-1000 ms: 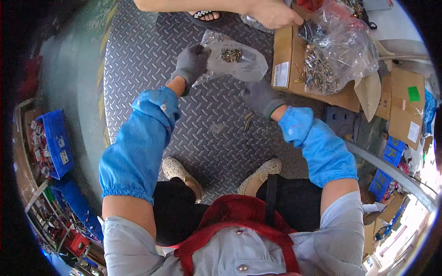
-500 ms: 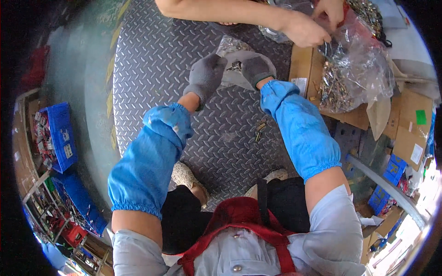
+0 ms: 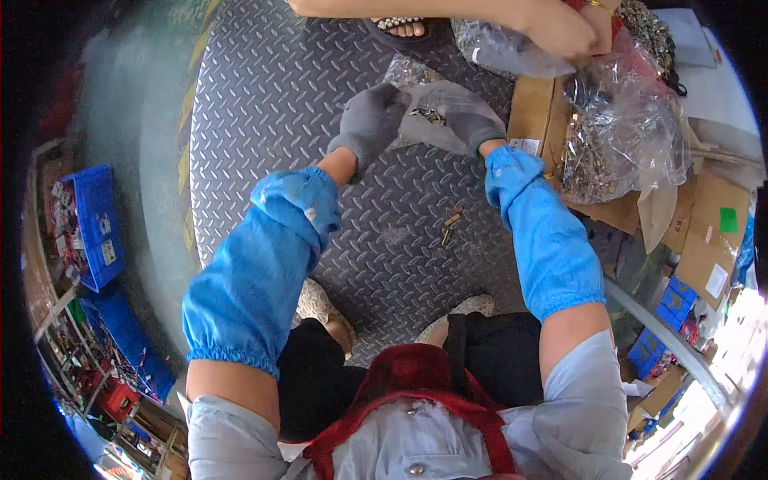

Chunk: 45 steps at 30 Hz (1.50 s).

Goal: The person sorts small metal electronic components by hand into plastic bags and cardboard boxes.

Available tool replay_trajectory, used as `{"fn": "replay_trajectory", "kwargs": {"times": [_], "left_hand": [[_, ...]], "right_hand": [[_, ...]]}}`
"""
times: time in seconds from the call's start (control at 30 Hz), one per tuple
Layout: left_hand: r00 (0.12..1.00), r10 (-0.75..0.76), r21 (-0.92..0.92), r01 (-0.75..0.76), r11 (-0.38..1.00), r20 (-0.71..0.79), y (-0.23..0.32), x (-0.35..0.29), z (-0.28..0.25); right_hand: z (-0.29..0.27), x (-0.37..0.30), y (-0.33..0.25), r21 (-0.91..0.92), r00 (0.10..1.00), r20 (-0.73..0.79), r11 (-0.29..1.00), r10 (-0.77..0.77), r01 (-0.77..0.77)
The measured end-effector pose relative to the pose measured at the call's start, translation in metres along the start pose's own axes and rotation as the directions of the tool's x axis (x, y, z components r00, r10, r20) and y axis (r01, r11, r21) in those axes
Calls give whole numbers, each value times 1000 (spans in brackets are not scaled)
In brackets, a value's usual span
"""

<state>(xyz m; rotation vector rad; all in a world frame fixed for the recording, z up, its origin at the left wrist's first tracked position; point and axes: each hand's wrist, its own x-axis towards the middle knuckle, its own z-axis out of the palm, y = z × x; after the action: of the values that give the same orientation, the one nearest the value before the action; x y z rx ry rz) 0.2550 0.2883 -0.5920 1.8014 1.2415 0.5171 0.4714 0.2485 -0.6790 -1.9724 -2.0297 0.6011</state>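
A clear plastic bag (image 3: 422, 134) with a few small metal pieces (image 3: 429, 115) in it is held low over the patterned metal plate. My left hand (image 3: 370, 118), in a grey glove, is closed on the bag's left edge. On the right edge my right hand (image 3: 470, 118), also gloved, is closed, partly behind the see-through film. The fingertips of both hands are hard to make out. Just beyond the bag lies another clear bag (image 3: 410, 72) of small parts. Several loose brass-coloured pieces (image 3: 452, 226) lie on the plate, nearer to me.
At the far right, a co-worker's arms (image 3: 512, 20) reach over a large clear bag of metal parts (image 3: 600, 148) on a cardboard box (image 3: 530, 108). A sandalled foot (image 3: 404, 28) stands at the far edge. Blue bins (image 3: 98, 228) line the left; a grey rail (image 3: 672, 340) curves at right.
My hands have moved slightly apart, the right one rightward, spreading the bag wider. The co-worker's arms have shifted up and right, uncovering the sandalled foot.
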Motion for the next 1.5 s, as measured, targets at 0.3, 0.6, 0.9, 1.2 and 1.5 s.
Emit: {"fn": "replay_trajectory", "kwargs": {"times": [0.3, 0.6, 0.9, 1.2, 1.5], "left_hand": [[994, -107, -133, 110, 985, 29, 16, 1, -9], [954, -258, -247, 289, 925, 153, 4, 1, 5], [945, -232, -310, 297, 903, 230, 22, 2, 26], [954, -264, -334, 298, 894, 143, -8, 7, 8], [978, -103, -177, 135, 975, 180, -25, 17, 20]], "right_hand": [[-7, 11, -14, -193, 874, 385, 952, 297, -238], [-13, 5, -33, 81, 980, 162, 988, 118, -132], [9, -45, -16, -13, 933, -319, 984, 165, -178], [-171, -85, -88, -16, 972, -236, 1000, -12, 9], [-309, -185, 80, -102, 625, -691, 806, 364, -583]]}}
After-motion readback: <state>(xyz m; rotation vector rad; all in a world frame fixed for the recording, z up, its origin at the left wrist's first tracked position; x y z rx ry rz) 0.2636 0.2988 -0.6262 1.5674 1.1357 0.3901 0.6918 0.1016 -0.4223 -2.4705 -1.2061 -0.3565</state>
